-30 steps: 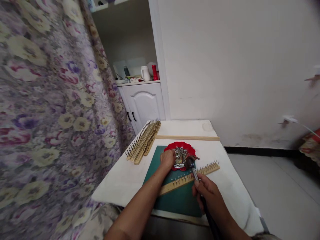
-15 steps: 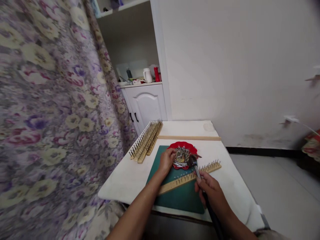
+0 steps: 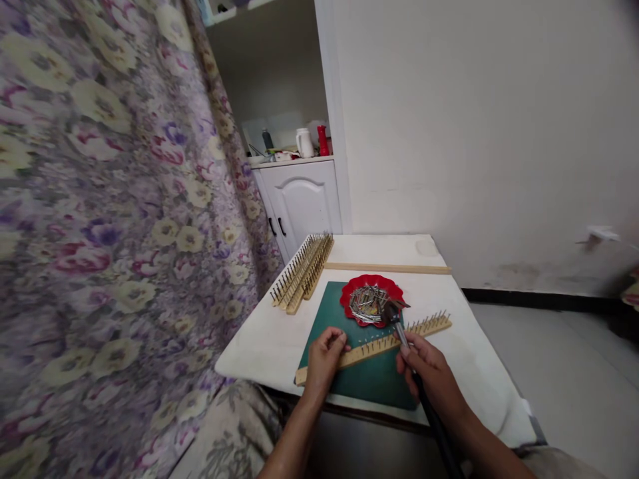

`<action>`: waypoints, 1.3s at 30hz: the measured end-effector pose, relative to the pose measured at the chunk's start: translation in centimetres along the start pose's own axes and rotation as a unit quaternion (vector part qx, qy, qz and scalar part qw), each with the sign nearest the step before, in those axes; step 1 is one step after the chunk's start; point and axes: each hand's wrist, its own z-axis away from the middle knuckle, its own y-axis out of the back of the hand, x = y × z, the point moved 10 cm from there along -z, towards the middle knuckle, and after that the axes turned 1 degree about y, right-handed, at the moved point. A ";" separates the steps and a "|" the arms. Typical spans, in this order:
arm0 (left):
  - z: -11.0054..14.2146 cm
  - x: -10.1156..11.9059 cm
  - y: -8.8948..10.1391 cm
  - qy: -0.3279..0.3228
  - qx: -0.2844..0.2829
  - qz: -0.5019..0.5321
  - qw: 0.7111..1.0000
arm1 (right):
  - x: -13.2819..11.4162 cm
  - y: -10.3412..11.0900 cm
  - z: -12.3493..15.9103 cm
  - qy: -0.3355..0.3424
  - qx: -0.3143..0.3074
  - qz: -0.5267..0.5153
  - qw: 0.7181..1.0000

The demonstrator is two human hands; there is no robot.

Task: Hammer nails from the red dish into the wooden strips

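Observation:
My right hand (image 3: 430, 369) is closed around a hammer (image 3: 401, 334) by its shaft, the dark head raised over the strip and beside the bowl. My left hand (image 3: 327, 359) is at the strip's left part, thumb and fingers pinched together; whatever is between them is too small to make out. The wooden strip (image 3: 377, 347) lies slantwise across a green mat (image 3: 377, 388), with a row of nails standing upright along its middle and right. Just behind it, a red scalloped bowl (image 3: 345, 303) holds a heap of loose nails (image 3: 367, 303).
Several nail-studded wooden strips (image 3: 304, 269) lie side by side at the table's back left. A bare wooden strip (image 3: 389, 268) crosses the white-covered table (image 3: 259, 339) near the back. A floral curtain (image 3: 150, 266) hangs on the left, beside a white cabinet (image 3: 307, 199).
My left hand has moved from the bowl of nails down to the left part of the strip. The right hand still holds the hammer. The view has shifted slightly.

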 end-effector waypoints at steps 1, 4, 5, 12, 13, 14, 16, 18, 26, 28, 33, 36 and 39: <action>0.3 0.0 0.0 -0.004 0.003 -0.017 1.000 | 0.0 0.0 0.0 0.001 -0.002 0.002 1.000; 0.8 0.0 -0.1 -0.014 0.013 -0.058 0.998 | 0.0 -0.2 0.0 0.003 -0.008 0.007 1.000; 0.8 -0.1 -0.2 -0.015 0.016 -0.068 0.997 | 0.0 -0.2 0.1 0.003 -0.010 0.009 1.000; 1.2 0.0 -0.7 -0.039 0.020 -0.119 0.992 | 0.1 -0.7 0.3 0.003 -0.023 0.025 0.999; 1.2 0.0 -0.7 -0.040 0.020 -0.122 0.991 | 0.0 -0.8 0.4 0.002 -0.024 0.026 0.999; 1.2 0.0 -0.7 -0.042 0.021 -0.125 0.991 | 0.0 -0.9 0.5 0.001 -0.024 0.027 0.999; 1.2 0.0 -0.8 -0.045 0.021 -0.134 0.990 | 0.0 -1.1 0.6 -0.003 -0.023 0.028 0.999; 1.2 0.0 -0.8 -0.045 0.020 -0.146 0.988 | 0.0 -1.2 0.7 -0.004 -0.021 0.029 0.999; 1.3 0.1 -1.2 -0.059 0.016 -0.180 0.982 | 0.3 -1.7 0.9 -0.012 -0.036 0.017 0.999; 1.3 0.0 -1.2 -0.056 0.017 -0.185 0.981 | 0.5 -2.1 0.9 -0.017 -0.051 0.007 0.999; 1.3 0.0 -1.3 -0.048 0.019 -0.187 0.981 | 1.4 -3.8 1.3 -0.042 -0.104 -0.006 0.994; 1.3 0.3 -1.5 -0.055 0.013 -0.191 0.980 | 2.0 -5.0 1.6 -0.045 -0.132 -0.003 0.990; 1.3 0.5 -1.5 -0.059 0.012 -0.206 0.977 | 2.5 -5.9 1.8 -0.045 -0.148 0.003 0.988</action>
